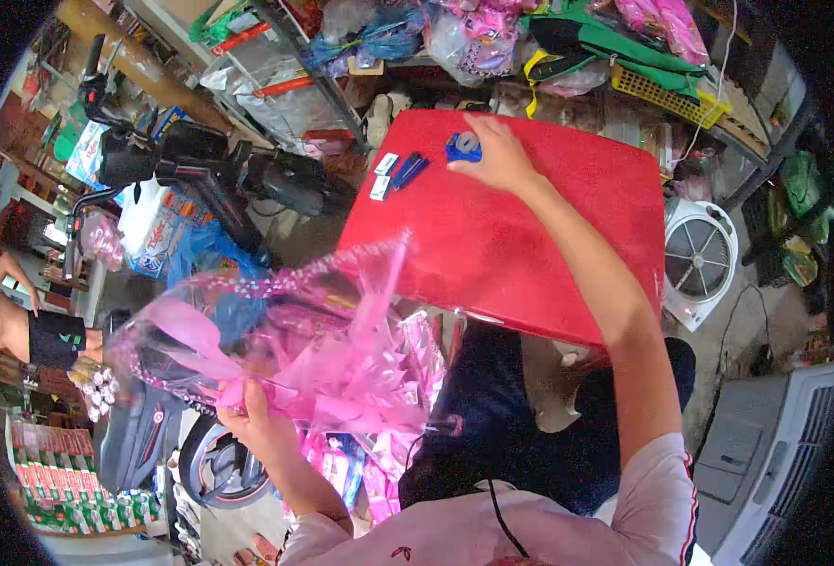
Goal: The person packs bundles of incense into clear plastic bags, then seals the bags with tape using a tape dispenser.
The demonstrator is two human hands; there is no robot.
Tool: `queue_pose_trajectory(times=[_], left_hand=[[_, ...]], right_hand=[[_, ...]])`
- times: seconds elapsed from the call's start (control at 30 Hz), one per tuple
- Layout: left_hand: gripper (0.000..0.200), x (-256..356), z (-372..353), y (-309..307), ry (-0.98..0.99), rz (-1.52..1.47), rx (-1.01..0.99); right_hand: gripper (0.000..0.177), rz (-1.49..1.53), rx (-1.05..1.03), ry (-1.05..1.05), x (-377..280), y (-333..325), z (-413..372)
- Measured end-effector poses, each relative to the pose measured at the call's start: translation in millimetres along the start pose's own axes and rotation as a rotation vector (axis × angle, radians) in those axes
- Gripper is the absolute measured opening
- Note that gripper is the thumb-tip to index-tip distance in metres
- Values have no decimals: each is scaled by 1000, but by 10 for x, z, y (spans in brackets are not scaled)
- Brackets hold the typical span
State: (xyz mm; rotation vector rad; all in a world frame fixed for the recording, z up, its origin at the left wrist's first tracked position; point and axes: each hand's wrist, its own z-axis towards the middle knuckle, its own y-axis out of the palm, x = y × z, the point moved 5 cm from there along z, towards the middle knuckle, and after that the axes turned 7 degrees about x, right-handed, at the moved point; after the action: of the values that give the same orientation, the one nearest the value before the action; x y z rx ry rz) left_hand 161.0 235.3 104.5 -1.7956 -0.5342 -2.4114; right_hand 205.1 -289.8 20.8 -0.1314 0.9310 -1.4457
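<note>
Two hands of yours are at work, set well apart. Your left hand point(258, 415) is low on the left, off the table's near edge, with the forearm point(294, 476) slanting up and outward from your body. Its thumb points up and its fingers are closed on the gathered edge of the pink wrap point(341, 387); some fingertips are hidden behind it. The wrap, clear film with pink ribbon and a dotted border, spreads from that grip toward your right, in front of your lap and near the table's front left corner.

Your right arm point(586, 250) reaches far forward, bent at the elbow, its forearm angling inward across the red table point(511, 245). Your right hand point(503, 156) is by the far edge, thumb on the near side of the blue tool point(464, 148), the other fingers extended past its far side. You have the hand curved around it, but whether those fingers press on it, you cannot tell from this view. The tool sits on the table's far part. Just left of it lie dark blue pieces point(407, 172) and two small white boxes point(379, 188).
</note>
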Motion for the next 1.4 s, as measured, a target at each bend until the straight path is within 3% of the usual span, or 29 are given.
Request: queue_pose_trajectory(times=[0.1, 0.17, 0.3, 0.33, 0.4, 0.47, 0.53, 0.67, 0.77, 0.8, 0.9, 1.03, 1.07, 1.17, 1.2, 1.3, 1.33, 1.4], left_hand=[[36, -80, 53, 205, -25, -121, -251], [48, -107, -30, 432, -114, -130, -357], [65, -48, -359, 1023, -251, -184, -588], [65, -66, -438, 1173, -358, -262, -750], [62, -38, -665, 1462, -571, -370, -968], [51, 79, -955, 1732, -737, -405, -1108], [37, 86, -1136, 1911, -848, -400, -1291], [30, 183, -1408, 2146, -875, -336, -1370], [26, 171, -1433, 2336, -726, -285, -1179], [27, 50, -1376, 2375, -701, -278, -1161], [27, -100, -1281, 2515, -555, -211, -1039], [26, -81, -1319, 2548, -493, -233, -996], [48, -145, -1275, 2519, -411, -180, -1049], [83, 167, -1395, 2555, 99, -50, -1080], [112, 247, -1447, 2571, 182, -63, -1054], [120, 521, -1560, 2495, 648, 110, -913], [122, 600, -1582, 2494, 681, 196, -860], [118, 431, -1478, 2557, 782, 327, -935]], right_hand=[[86, 756, -432, 189, -370, -503, -148], [90, 955, -591, 170, -671, -1010, -312], [94, 901, -442, -62, -1105, -1868, -614], [95, 903, -403, -91, -1136, -2016, -655], [120, 941, -397, -28, -1079, -2296, -747], [121, 1006, -252, -36, -969, -2378, -841], [92, 913, -227, 59, -848, -2532, -1005], [39, 808, -197, 216, -572, -2794, -1428], [15, 959, -185, 258, -233, -2775, -1622], [18, 1007, -145, 314, -160, -2769, -1672], [22, 719, -195, 483, 164, -2804, -1750], [28, 864, -51, 577, 105, -2903, -1742], [27, 822, -4, 569, 62, -2944, -1725], [25, 733, 116, 517, -38, -2968, -1731], [25, 718, 154, 483, -43, -2952, -1759], [23, 828, 160, 442, -143, -2912, -1845], [23, 895, 142, 441, -193, -2878, -1865], [22, 1146, 125, 349, -327, -2869, -1838]])
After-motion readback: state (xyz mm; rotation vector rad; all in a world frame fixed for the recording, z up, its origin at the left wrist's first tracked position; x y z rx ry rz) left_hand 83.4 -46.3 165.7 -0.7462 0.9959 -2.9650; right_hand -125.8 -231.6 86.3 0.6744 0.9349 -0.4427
